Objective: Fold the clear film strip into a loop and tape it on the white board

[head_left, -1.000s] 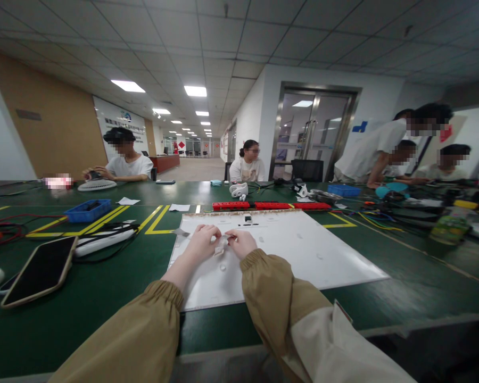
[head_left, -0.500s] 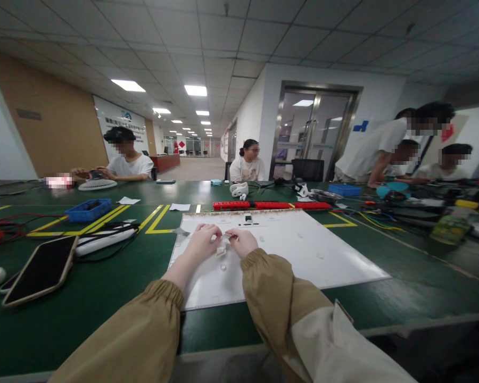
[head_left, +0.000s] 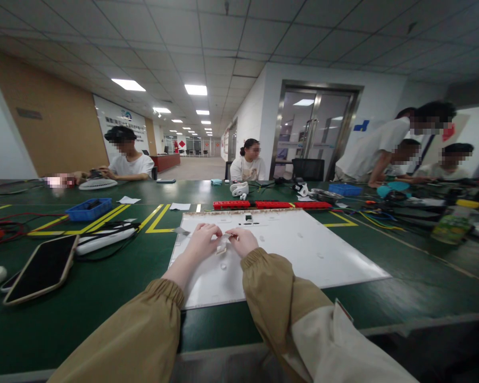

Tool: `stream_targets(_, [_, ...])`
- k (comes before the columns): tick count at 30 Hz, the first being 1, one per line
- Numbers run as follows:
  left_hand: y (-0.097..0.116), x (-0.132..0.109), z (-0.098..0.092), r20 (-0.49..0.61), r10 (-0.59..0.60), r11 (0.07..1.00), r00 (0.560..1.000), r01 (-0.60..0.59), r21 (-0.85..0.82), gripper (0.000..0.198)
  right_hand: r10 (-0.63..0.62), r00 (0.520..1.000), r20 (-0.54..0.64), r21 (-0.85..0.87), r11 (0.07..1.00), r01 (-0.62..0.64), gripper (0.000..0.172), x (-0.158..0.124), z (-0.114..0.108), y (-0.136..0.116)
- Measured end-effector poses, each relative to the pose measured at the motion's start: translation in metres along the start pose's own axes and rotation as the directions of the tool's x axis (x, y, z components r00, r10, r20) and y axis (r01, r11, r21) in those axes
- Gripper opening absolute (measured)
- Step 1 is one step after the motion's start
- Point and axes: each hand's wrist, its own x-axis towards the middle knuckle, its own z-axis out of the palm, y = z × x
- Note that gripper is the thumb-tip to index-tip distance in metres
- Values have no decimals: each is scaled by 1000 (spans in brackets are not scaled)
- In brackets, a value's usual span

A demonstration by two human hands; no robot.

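Over a large white panel on the green table, my left hand and my right hand meet with fingertips pinched close together. Between them is a small whitish piece, too small to name; both hands seem to grip it. Just below it a small white round part rests on the panel. A flat grey piece pokes out left of my left hand. Small dark parts and a little dark square lie at the panel's far side.
Red bars line the panel's far edge. To the left are a phone, a white power strip with black cable and a blue tray. Coloured wires and a yellow-capped bottle stand right. Several people sit or lean around the table.
My hands stay almost in place, with the small whitish piece shifting slightly between the fingertips. Across the table, the seated person's hands have come up in front of the chest.
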Motion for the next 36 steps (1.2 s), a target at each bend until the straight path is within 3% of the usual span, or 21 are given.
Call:
stream_targets(21, [3, 3, -5, -51, -64, 996, 997, 68, 66, 11, -67, 998, -8, -86, 994, 66, 21, 1, -5, 0])
stream_targets(27, [-11, 3, -1, -126, -144, 987, 982, 152, 49, 7, -13, 997, -73, -42, 999, 10, 22, 8, -11, 17])
stream_targets(32, [-18, 2, 1, -102, -129, 991, 986, 132, 17, 10, 23, 986, -166, 40, 999, -16, 21, 14, -11, 35])
stream_targets(36, [-18, 1, 2, -70, -111, 994, 991, 111, 8, 14, 22, 987, -159, 64, 998, -11, 20, 17, -8, 41])
